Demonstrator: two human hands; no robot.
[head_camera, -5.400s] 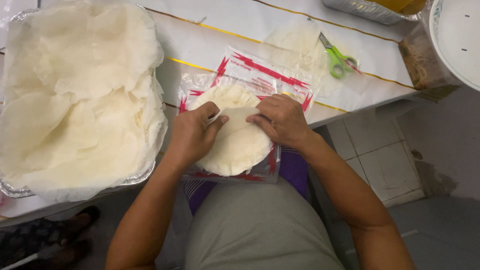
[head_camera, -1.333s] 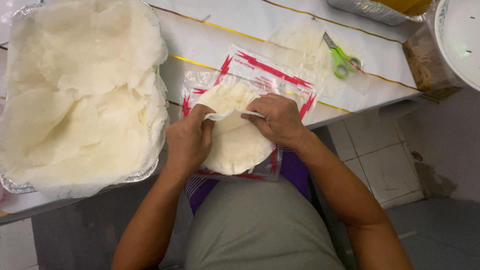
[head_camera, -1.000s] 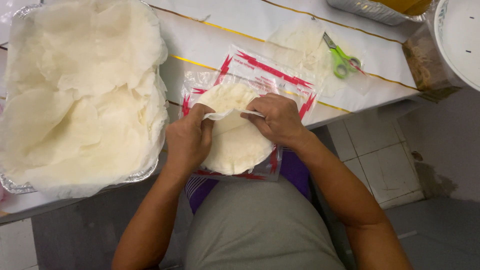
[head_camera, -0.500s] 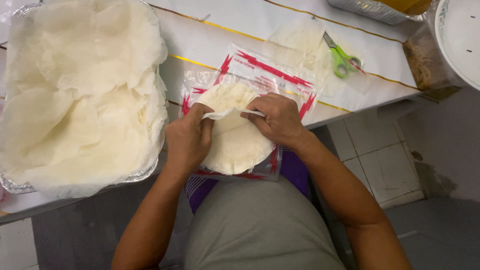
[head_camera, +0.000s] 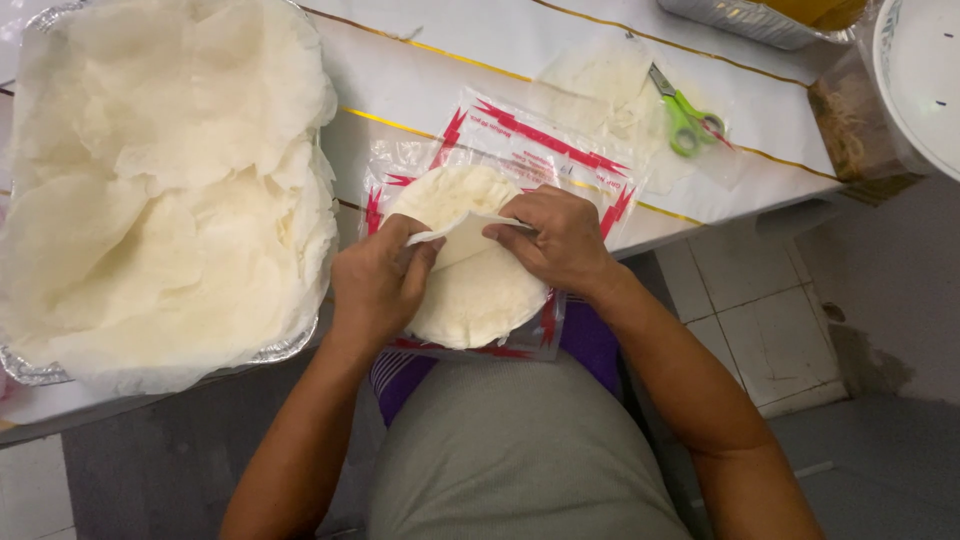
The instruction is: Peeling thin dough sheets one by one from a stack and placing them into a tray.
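White paper with thin gold lines covers the table [head_camera: 450,75], whose near edge crosses the view above a grey tiled floor. At that edge lies a clear plastic packet with red markings [head_camera: 520,135], opened flat so that it serves as a clean base under a round stack of thin pale wrappers [head_camera: 470,290]; part of the stack overhangs the person's lap. The left hand [head_camera: 375,285] pinches the near edge of the top sheet [head_camera: 465,235] between thumb and fingertips, while the right hand [head_camera: 560,240] grips the same sheet from the far side, its fingers curled over the lifted flap. Holding the sheet at two opposed points appears to spread the pull, which suits a leaf this thin and likely to tear; the remainder of the stack stays flat on the packet. To the left, a large foil tray [head_camera: 30,370] holds a loose, ruffled heap of separated sheets [head_camera: 160,190], set just beside the stack and within short reach. Green-handled scissors [head_camera: 685,115] rest farther back on a scrap of clear film, well apart from both hands. At the right margin a white round lid [head_camera: 925,75] is partly visible.
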